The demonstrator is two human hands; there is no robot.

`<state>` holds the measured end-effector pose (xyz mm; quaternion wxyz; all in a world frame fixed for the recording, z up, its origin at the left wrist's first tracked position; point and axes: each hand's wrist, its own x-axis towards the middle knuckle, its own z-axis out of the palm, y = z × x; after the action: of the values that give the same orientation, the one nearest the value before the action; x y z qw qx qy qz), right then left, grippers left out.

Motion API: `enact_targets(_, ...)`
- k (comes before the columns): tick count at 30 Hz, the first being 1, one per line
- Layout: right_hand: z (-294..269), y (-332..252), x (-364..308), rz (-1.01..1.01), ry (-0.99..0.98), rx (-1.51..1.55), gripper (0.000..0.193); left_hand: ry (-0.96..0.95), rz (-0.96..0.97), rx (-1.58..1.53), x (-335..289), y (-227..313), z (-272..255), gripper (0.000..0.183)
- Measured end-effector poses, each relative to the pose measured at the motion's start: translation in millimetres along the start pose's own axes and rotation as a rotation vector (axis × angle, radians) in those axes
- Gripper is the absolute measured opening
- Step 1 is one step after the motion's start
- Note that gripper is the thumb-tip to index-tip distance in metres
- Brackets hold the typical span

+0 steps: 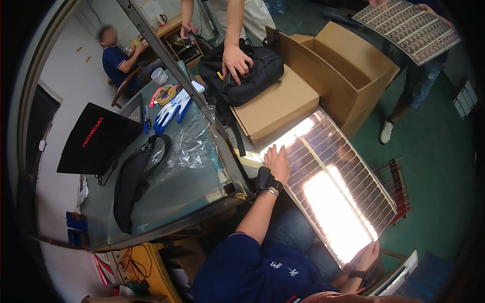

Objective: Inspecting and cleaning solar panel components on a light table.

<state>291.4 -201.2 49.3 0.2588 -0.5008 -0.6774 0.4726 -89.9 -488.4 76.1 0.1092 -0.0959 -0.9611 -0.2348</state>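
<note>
A large glossy sheet (331, 151) with a grid of thin lines lies tilted before me, bright light glaring off it. My left hand (278, 164) holds its left edge near the far corner, fingers over the edge and thumb hidden. Down at the near right corner, my right hand (368, 255) pinches the sheet between thumb and fingers. Both wrists carry black straps. Just beyond the far edge is a flat closed cardboard box (283, 113). Another person's hand (236, 63) presses on a black bag (252, 78) on that box.
To the left, a table (197, 187) bears a laptop (96, 139), a black pouch (134, 182), gloves (173, 111) and clear plastic wrap (189, 146). A metal post (166, 50) rises at its edge. An open carton (348, 65) stands far right; a person there holds a similar sheet (406, 28).
</note>
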Motion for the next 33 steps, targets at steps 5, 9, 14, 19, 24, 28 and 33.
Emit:
enact_targets(5,0,-4,-3,-0.021,0.023,0.013,0.038,0.003,0.002,-0.007,6,0,-2,0.042)
enact_targets(9,2,0,-3,-0.085,0.073,-0.001,0.037,0.078,0.021,-0.007,8,-2,-3,0.037)
enact_targets(14,9,-20,-9,-0.013,0.076,0.317,0.038,0.06,-0.113,-0.083,25,5,-14,0.033)
enact_targets(19,16,-44,-12,-0.072,0.052,0.556,0.037,0.052,-0.163,-0.066,33,7,-19,0.03)
enact_targets(24,19,-46,-14,-0.196,0.06,0.43,0.037,-0.012,-0.159,0.005,24,3,-12,0.025)
enact_targets(28,22,-50,-17,-0.3,0.143,0.441,0.037,0.039,-0.152,0.047,22,3,-3,0.027)
enact_targets(33,19,-63,-26,-0.334,0.234,0.35,0.033,0.053,-0.113,0.022,26,2,-5,0.028)
